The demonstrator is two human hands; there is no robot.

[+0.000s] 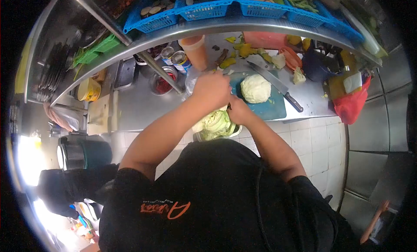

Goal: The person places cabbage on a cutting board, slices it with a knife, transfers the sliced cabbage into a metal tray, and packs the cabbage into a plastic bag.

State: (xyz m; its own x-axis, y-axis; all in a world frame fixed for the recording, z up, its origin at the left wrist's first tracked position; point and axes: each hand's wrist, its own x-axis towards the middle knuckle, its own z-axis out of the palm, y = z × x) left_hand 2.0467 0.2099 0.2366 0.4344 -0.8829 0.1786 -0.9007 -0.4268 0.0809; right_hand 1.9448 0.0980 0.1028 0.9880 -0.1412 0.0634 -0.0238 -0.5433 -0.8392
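Note:
My left hand [212,90] is closed in a fist over the left edge of the green cutting board [278,106]. Just below and to its right, my right hand [239,111] is closed too, almost touching it. What either one grips is hidden by the fingers. Close beneath them, pale green cabbage [215,123] with loose leaves fills a container [236,131] near my body. On the board sits a whitish round cabbage head [255,89]. A large knife [278,84] with a dark handle lies across the board, its handle past the right side.
Left of my hands stand a tall orange-filled tub [194,52], cans [179,58] and a metal bowl [164,81]. Yellow-green peelings [245,50] lie behind the board. A steel shelf edge [234,28] with blue baskets [204,12] overhangs the counter. A red bag [352,102] hangs at right.

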